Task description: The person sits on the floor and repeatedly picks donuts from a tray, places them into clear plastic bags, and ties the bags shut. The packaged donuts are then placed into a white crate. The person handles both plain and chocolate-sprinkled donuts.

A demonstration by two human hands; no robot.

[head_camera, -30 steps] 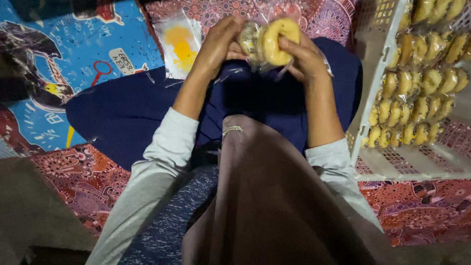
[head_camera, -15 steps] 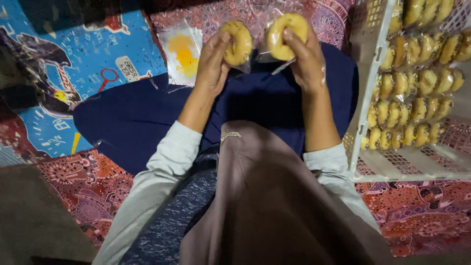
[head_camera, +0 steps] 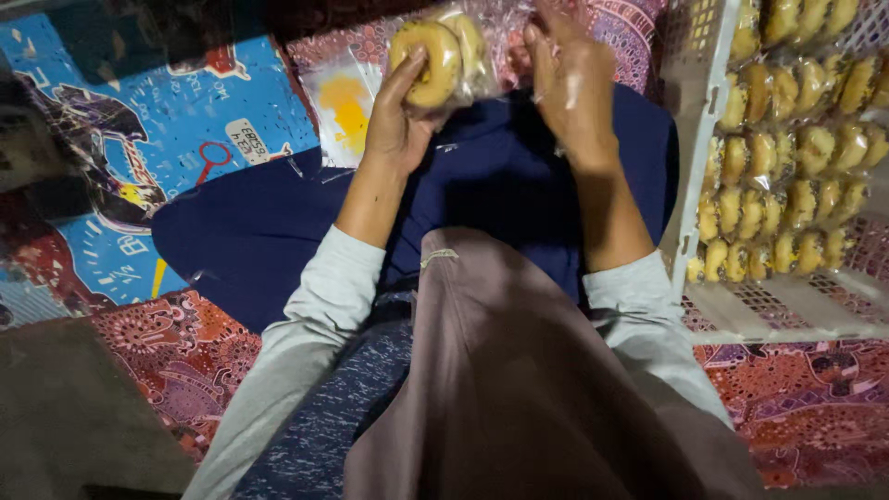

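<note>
My left hand [head_camera: 396, 125] grips a clear plastic bag [head_camera: 482, 51] that holds two round yellow doughnuts [head_camera: 435, 60], raised over my lap. My right hand [head_camera: 569, 88] is just to the right of it, fingers pinched on the loose, crinkled end of the same bag. Both hands are above a dark blue cloth [head_camera: 519, 199] spread across my legs. Grey sleeves cover my forearms.
A white plastic crate [head_camera: 704, 167] at the right is filled with several bagged doughnuts [head_camera: 787, 185] in rows. A stack of empty clear bags [head_camera: 343, 111] lies on the patterned mat behind my left hand. A blue printed mat [head_camera: 176, 139] is at the left.
The two doughnuts, held one in each hand half a second ago, now sit together in the bag in my left hand. My right hand has moved to the bag's open end.
</note>
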